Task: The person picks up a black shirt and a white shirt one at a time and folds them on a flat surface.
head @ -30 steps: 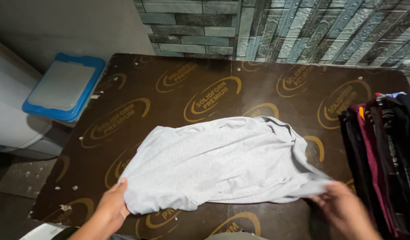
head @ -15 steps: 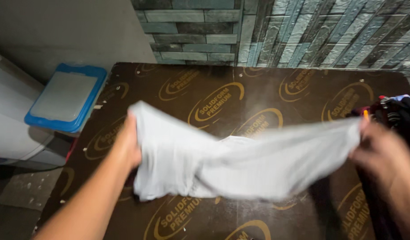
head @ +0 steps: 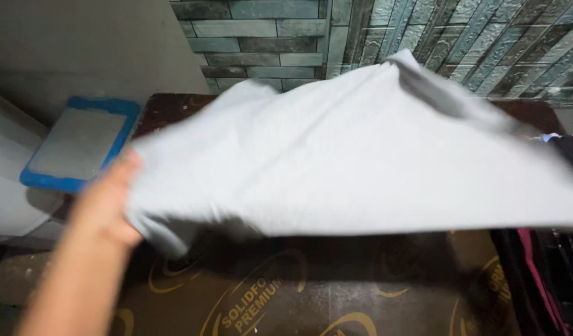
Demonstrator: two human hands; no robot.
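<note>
**Grey shirt airborne over table**

Left hand [head: 109, 202] clamps the shirt's [head: 355, 155] left edge — cloth billows, blurred, above the dark brown table [head: 311, 292]. Right hand is out of frame. Blue-rimmed lid [head: 78, 144] sits left; dark clothes pile [head: 547, 280] right.

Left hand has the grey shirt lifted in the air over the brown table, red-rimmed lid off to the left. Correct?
Not quite: the lid has a blue rim, not red. The head view shows it left of the brown table, with the left hand gripping the grey shirt, which is spread in the air above the table.
</note>
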